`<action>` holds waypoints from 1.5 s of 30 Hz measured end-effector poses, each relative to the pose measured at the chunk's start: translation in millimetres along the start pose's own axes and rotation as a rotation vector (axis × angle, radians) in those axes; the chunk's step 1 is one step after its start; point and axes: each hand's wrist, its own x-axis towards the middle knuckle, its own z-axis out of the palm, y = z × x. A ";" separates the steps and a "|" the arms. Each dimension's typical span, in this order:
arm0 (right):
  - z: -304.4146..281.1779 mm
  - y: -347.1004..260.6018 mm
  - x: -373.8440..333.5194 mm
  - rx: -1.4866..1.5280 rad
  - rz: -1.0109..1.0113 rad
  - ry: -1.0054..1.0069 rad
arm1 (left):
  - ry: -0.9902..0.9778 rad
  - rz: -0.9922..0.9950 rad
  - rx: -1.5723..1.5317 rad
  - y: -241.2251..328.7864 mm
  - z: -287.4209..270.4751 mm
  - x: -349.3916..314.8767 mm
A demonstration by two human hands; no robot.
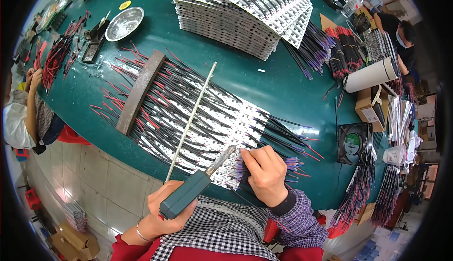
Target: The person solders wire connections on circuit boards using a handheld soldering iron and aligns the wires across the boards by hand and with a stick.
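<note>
My left hand [163,209] is wrapped round the dark green handle of a soldering iron [181,197]. Its thick, crusted metal tip points up and right over a white perforated panel [250,114]. Rows of black wires [193,114] with red ends lie across that panel. Close to the iron's tip, my right hand [266,173] is closed in a pinch at the panel's right edge, above purple-ended wires [295,164]; what its fingertips hold is hidden. A brown metal bar [141,93] and a thin pale rod [192,117] lie across the wires, the rod's lower end by my left hand.
Wired white panels [226,29] are stacked at the back. A metal bowl [124,24] stands back left, a black fan [355,143] and a white roll [372,74] at right. One co-worker's hands [33,79] are at the left edge; another person [398,39] is far right.
</note>
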 end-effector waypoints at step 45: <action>1.3 -0.5 -5.1 -0.035 -0.047 -0.061 | -0.015 0.012 0.056 2.4 -1.8 -4.6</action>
